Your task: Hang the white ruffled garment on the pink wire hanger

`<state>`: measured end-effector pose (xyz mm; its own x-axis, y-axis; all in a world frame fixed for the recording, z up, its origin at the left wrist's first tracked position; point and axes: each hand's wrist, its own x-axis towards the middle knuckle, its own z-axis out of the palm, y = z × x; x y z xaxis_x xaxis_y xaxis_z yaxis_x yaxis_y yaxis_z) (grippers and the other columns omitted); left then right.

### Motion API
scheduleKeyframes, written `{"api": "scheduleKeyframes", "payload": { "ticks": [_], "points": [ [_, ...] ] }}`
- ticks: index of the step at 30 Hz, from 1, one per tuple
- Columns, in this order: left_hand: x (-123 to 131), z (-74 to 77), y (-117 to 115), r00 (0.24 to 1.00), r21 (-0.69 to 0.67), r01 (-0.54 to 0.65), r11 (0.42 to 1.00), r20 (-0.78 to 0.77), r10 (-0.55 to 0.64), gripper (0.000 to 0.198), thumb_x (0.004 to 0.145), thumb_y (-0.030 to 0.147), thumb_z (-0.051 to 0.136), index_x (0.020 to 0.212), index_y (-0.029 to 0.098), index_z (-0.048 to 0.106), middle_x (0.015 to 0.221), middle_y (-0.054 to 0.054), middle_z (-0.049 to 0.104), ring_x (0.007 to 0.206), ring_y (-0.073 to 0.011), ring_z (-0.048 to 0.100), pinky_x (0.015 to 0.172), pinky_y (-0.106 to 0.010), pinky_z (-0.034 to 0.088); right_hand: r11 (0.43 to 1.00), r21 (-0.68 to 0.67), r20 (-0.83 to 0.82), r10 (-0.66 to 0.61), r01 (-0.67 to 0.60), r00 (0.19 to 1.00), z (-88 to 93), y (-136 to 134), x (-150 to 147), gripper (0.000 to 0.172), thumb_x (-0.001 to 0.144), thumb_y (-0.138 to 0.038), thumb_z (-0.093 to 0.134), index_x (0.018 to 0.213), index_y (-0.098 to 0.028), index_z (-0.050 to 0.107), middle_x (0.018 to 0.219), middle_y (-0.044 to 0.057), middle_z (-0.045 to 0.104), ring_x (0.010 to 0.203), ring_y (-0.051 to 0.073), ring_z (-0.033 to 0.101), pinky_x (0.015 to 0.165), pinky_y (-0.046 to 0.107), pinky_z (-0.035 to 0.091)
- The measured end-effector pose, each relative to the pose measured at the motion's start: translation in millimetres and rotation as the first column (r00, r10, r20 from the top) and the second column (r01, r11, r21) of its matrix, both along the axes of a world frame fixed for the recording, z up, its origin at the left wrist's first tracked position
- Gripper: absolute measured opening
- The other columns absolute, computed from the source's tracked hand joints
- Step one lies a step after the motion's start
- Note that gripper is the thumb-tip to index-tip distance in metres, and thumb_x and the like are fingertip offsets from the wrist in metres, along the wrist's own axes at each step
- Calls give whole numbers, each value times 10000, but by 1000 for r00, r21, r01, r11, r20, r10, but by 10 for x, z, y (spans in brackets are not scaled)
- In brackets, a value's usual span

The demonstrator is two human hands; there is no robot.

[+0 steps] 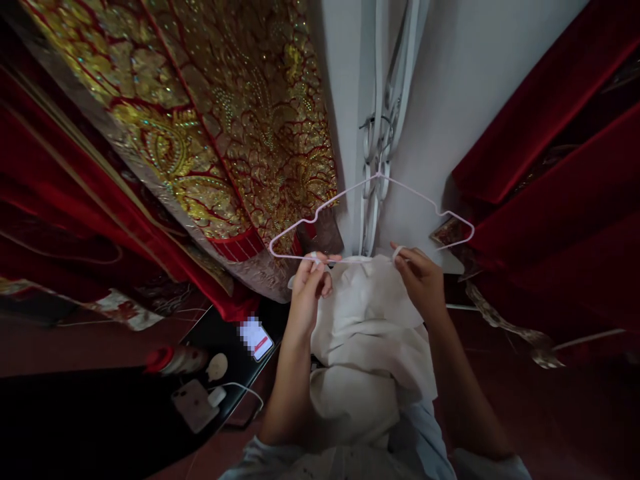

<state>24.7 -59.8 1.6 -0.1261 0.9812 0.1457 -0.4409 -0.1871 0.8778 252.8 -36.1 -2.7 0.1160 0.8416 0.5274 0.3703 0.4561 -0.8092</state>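
- Container: red-lidded bottle (184, 360) on the black surface (216, 335); contents not visible.
- White cloth (373, 333): creased, loosely folded, below the hanger's lower bar.
- Hanger (379, 175): pale pink, thin, notched shoulders.
- Left hand (311, 275): pinching white cloth beside the bar.
- Right hand (419, 272): fingertips closed on white cloth.

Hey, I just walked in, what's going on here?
Someone has both hands up at a pink hanger and a white cloth. The left hand is at the hanger's lower bar; the right hand pinches the cloth's edge. Whether the cloth goes over the bar is hard to tell. Gold fabric hangs to the left.
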Motion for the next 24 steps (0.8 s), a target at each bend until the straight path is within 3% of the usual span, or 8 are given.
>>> {"api": "scheduleKeyframes", "payload": {
  "ticks": [4, 6, 9, 11, 16, 18, 22, 24],
  "points": [
    [-212, -171, 40, 949, 76, -298, 952, -84, 304, 298, 843, 398, 827, 1074, 215, 785, 1219, -102, 802, 579, -67, 532, 505, -196, 414, 1000, 1, -32, -31, 31, 999, -28, 1, -39, 258, 965, -375, 675, 1107, -230, 835, 742, -27, 552, 565, 94, 383, 557, 271, 352],
    [-353, -228, 117, 852, 170, -484, 858, -130, 506, 249, 867, 376, 800, 1049, 207, 816, 1223, -96, 807, 728, -113, 658, 617, -212, 520, 1000, -17, -39, -17, 17, 999, -33, -14, -31, 265, 956, -352, 677, 1137, -238, 834, 760, -33, 536, 557, 85, 364, 550, 271, 340],
    [-548, -211, 277, 673, 339, -648, 681, -163, 721, 250, 897, 403, 776, 1020, 195, 843, 1197, -93, 822, 1049, -204, 758, 961, -330, 609, 997, -65, -30, 27, -28, 999, -27, -31, 5, 295, 919, -329, 712, 1181, -252, 825, 823, -25, 582, 552, 72, 376, 539, 268, 336],
    [-658, -132, 366, 644, 406, -644, 648, -168, 746, 325, 877, 462, 807, 1072, 206, 847, 1227, -93, 820, 1141, -233, 762, 1075, -390, 589, 994, -93, -29, 60, -62, 998, -10, -45, 31, 330, 891, -322, 745, 1207, -261, 819, 855, -22, 603, 554, 64, 384, 535, 262, 338],
    [-895, 64, 408, 793, 431, -430, 793, -239, 560, 490, 769, 480, 923, 1183, 232, 841, 1317, -112, 799, 1163, -262, 775, 1047, -382, 626, 990, -117, -32, 78, -81, 996, 18, -83, 56, 358, 858, -312, 778, 1210, -263, 817, 857, -26, 604, 556, 58, 394, 536, 254, 344],
    [-973, 57, 388, 807, 421, -411, 809, -246, 537, 531, 736, 426, 952, 1215, 230, 834, 1326, -115, 795, 1153, -256, 778, 1040, -366, 629, 991, -114, -39, 70, -74, 997, 8, -78, 52, 358, 859, -315, 771, 1210, -258, 815, 836, -32, 588, 551, 61, 393, 533, 254, 342],
    [-1061, -54, 377, 715, 381, -613, 693, -107, 691, 441, 755, 427, 920, 1122, 194, 848, 1238, -115, 821, 1042, -220, 801, 1004, -347, 639, 997, -72, 8, 16, -15, 1000, -31, -21, 39, 363, 864, -314, 755, 1218, -252, 806, 819, -36, 588, 554, 72, 389, 547, 260, 357],
    [-1053, -64, 381, 692, 371, -638, 675, -108, 714, 413, 758, 441, 907, 1078, 185, 850, 1202, -112, 828, 1032, -223, 805, 1011, -358, 638, 999, -51, 24, 6, -4, 1000, -48, 8, 36, 361, 862, -305, 751, 1215, -252, 803, 811, -40, 580, 552, 75, 383, 550, 261, 356]
  ]
}}
